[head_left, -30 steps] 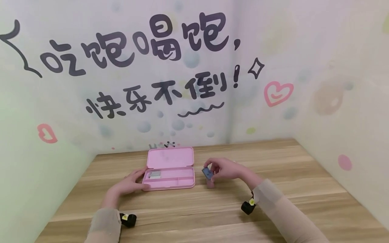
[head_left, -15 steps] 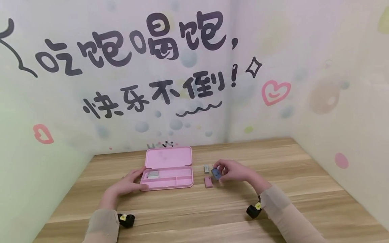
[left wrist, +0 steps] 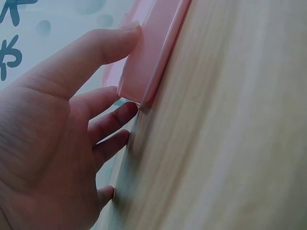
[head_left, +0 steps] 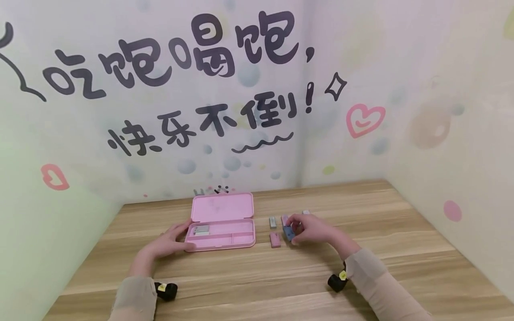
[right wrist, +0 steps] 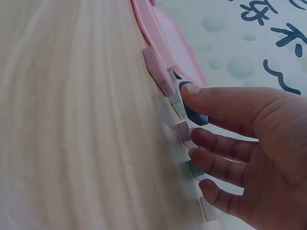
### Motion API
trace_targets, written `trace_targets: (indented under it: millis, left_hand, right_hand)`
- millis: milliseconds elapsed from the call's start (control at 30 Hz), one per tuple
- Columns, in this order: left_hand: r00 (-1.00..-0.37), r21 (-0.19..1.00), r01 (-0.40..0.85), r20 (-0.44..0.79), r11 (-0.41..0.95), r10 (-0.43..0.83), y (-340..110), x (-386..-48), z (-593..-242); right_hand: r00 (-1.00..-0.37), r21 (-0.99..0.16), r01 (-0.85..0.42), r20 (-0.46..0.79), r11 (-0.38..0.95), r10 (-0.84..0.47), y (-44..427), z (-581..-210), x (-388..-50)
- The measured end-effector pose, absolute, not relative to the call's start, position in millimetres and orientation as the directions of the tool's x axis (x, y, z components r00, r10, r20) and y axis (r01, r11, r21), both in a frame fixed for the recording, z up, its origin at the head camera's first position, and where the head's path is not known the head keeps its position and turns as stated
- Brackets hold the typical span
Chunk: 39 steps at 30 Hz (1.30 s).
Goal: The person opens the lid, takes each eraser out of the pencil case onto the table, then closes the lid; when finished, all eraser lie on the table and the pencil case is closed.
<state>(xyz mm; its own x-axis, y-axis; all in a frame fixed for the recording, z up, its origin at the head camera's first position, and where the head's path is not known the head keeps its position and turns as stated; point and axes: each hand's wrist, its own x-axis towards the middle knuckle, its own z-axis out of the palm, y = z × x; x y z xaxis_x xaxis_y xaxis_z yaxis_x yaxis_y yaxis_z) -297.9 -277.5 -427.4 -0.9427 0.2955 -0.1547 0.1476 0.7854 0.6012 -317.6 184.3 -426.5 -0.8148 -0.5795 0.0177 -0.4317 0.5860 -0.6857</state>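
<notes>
An open pink pencil case (head_left: 244, 227) stands on the table, with a grey and white eraser (head_left: 202, 229) in its back compartment. My left hand (head_left: 173, 240) holds the case's left end. In the left wrist view the thumb lies over the pencil case (left wrist: 152, 52) and the index finger touches its corner. Right of the case, my right hand (head_left: 311, 229) pinches a small blue eraser (head_left: 288, 233). The right wrist view shows thumb and index finger on the blue eraser (right wrist: 195, 112), the other fingers loosely bent above several small blocks.
A pink block (head_left: 275, 240) and a grey one (head_left: 273, 222) lie between case and right hand. A mauve block (head_left: 285, 219) and a whitish one (head_left: 306, 212) show behind that hand. A greenish block (right wrist: 195, 169) appears in the right wrist view. Walls surround the wooden table (head_left: 257, 285).
My right hand has moved right with the blue eraser, then slightly nearer me, uncovering the grey, pink, mauve and whitish blocks. The left hand stays on the pencil case.
</notes>
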Motion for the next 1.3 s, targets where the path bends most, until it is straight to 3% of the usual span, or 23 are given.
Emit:
trace_targets:
  millis: [667, 1300]
  left_hand:
    - [-0.94, 0.604, 0.159, -0.148, 0.781, 0.306, -277.9, -297.8, -427.7]
    - [-0.944, 0.605, 0.142, -0.156, 0.783, 0.292, -276.8, -298.4, -427.6]
  right_hand:
    - [-0.855, -0.667, -0.382, -0.009, 0.64, -0.519, 177.8, -432.1, -313.5]
    - [-0.855, -0.64, -0.392, -0.01, 0.661, -0.518, 175.2, -433.3, -313.3]
